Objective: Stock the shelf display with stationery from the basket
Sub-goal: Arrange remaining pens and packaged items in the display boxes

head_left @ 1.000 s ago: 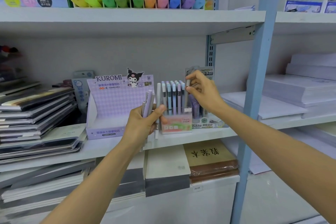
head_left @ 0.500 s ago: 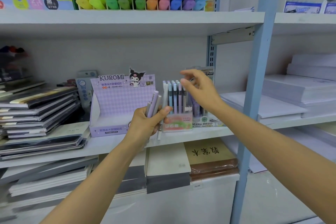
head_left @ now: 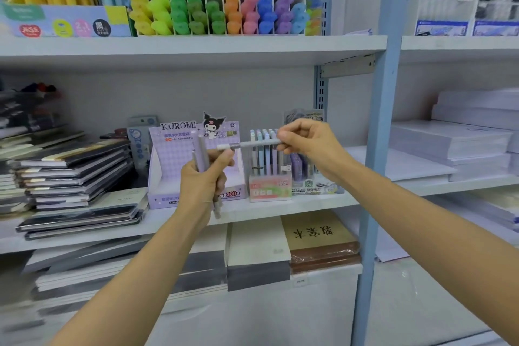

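My left hand [head_left: 203, 180] grips a small bunch of pale purple and grey pens [head_left: 202, 159] upright, in front of the purple Kuromi display box [head_left: 174, 166]. My right hand [head_left: 309, 140] pinches one grey pen [head_left: 252, 144] by its right end and holds it level; the pen's left tip lies by my left thumb. Behind the level pen stands the pen display holder [head_left: 269, 177] with several pastel pens upright in it. The basket is out of view.
Stacked notebooks [head_left: 73, 174] fill the shelf's left side and white paper reams [head_left: 449, 143] the right bay. A blue upright post [head_left: 379, 149] divides the bays. Highlighter displays [head_left: 219, 12] line the upper shelf. More books lie on the lower shelf [head_left: 320, 236].
My right hand left the pen holder, came left toward my left hand and took hold of one grey pen, now held level. The view has tilted up a little.
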`<state>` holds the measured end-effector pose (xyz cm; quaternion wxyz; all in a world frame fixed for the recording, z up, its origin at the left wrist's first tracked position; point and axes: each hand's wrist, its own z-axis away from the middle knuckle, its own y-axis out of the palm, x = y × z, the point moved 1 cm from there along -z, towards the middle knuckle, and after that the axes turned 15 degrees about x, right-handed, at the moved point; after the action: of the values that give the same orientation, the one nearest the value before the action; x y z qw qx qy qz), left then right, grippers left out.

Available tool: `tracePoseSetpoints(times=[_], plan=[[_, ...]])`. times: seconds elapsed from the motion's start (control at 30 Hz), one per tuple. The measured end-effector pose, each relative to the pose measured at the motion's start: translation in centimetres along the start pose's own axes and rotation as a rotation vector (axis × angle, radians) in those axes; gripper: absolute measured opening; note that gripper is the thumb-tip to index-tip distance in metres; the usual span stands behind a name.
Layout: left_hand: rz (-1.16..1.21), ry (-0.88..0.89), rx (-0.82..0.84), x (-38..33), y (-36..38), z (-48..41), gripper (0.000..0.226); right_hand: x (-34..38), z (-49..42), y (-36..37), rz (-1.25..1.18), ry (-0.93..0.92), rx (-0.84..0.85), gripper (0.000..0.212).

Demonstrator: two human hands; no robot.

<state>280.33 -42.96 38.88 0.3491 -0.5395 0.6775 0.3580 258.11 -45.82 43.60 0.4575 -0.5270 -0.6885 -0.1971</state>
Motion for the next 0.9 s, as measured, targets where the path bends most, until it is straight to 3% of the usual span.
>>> tracePoseSetpoints(times=[0.1,0.23,0.43,0.6,0.73,0.9], plan=[[0.084,0.022,-0.06,-0.6,0.5,0.2,0.027,-0.4,1.1,1.2,-0.001,0.049,0.134,0.01],[0.072,0.028,-0.039,-1.1,0.9,0.7,0.012,-0.9,1.9,2.2,0.109,0.136,0.333,0.015],[-0.146,-0.007,0.078,-1.4,1.7,1.2,0.015,0.6,0.8,3.7,0.222,0.045,0.207,0.025],[-0.203,-0.023,0.193,-1.0,2.2,1.0,0.009,1.1,-0.2,4.5,0.271,0.065,0.335,0.02],[-0.141,-0.094,0.227,-0.5,1.3,0.1,0.018,1.1,-1.3,3.7,0.204,-0.04,0.103,0.011],[-0.034,-0.256,0.226,0.8,-0.3,-0.9,0.011,1.3,-3.4,1.2,0.136,-0.189,-0.245,0.008]])
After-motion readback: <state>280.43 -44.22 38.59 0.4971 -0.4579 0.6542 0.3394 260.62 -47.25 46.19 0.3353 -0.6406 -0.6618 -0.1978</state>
